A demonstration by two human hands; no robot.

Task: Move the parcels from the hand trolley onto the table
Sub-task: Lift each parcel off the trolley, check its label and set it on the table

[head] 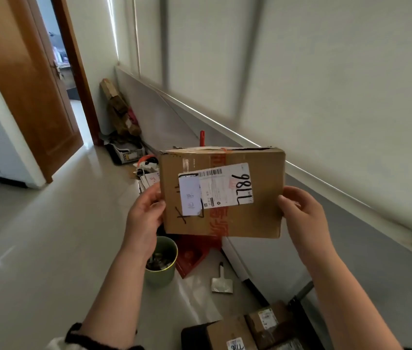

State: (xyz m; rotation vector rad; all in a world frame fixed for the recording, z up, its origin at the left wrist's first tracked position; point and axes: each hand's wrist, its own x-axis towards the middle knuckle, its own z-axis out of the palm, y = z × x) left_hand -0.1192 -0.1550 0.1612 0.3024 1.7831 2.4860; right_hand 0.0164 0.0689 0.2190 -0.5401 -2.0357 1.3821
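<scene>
From the head view, we see one cardboard parcel (255, 218) held up in the air at the middle of the frame, clear of the floor and of everything below it. The left hand (146, 210) grips its left edge, with the thumb on the front face and the fingers hidden behind the box. The right hand (300, 213) grips the right edge in the same way, thumb forward and fingers curled round the back. The broad face of the parcel is turned towards us. It carries a white shipping label (225, 188) with black handwritten digits that stand upside down, and a strip of orange tape runs across the box beneath the label.

Below the parcel, on the pale floor (48, 236), we see a green tin (162, 274) with small items inside. Just beside it is a red tray-like thing (192, 256), partly covered by the held box. A metal scraper (222, 281) lies near them.

At the bottom edge, two more parcels (230, 332) sit close together beside a dark frame (300, 304). We cannot tell whether that frame is the trolley.

A wooden door (30, 97) stands open at the left, and a pale roller blind (326, 72) covers the wall on the right.
</scene>
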